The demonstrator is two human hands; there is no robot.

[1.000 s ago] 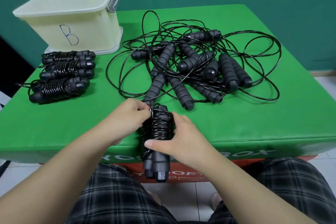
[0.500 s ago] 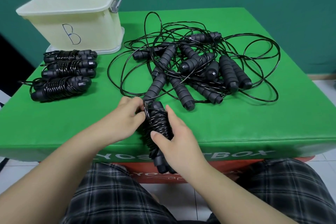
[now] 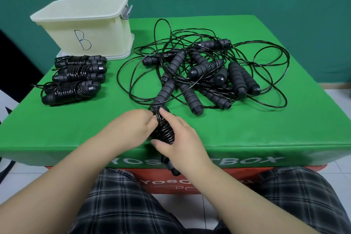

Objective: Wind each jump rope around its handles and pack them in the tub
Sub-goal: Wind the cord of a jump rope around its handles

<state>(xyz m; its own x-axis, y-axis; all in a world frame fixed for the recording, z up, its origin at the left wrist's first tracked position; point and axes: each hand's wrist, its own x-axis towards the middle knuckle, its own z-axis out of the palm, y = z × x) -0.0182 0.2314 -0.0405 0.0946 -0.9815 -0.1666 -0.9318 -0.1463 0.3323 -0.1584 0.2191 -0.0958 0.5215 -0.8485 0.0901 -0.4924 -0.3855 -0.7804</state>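
A: Where's the rope you're working on rn?

B: You're holding the wound black jump rope bundle [image 3: 164, 131] upright-ish at the near edge of the green padded table [image 3: 247, 129], just in front of the loose pile. Your right hand [image 3: 180, 138] is wrapping round its lower part, thumb across the front of the coils, index finger lying up along the top end. Handle ends are poking out below your wrist, hanging off the table edge.

A: And the left?

B: Your left hand [image 3: 133, 129] is pressing against the bundle's left side, fingertips pinching at the cord near the top. Can't tell exactly which fingers are on it, they're tucked behind.

A: Rest of the ropes?

B: Tangled pile of loose black ropes w/ grey foam handles [image 3: 209, 74] is lying just beyond the bundle, cord loops spreading wide to the right. Three finished wound bundles [image 3: 76, 76] are sitting side by side well left of the pile, handles pointing right.

A: Tub?

B: Cream plastic tub marked "B" [image 3: 85, 30] is standing just behind those three bundles, at the table's far left corner, sitting on its white lid [image 3: 121, 56]. Can't see inside from here. Grey latch [image 3: 126, 12] is sticking up on its right end.
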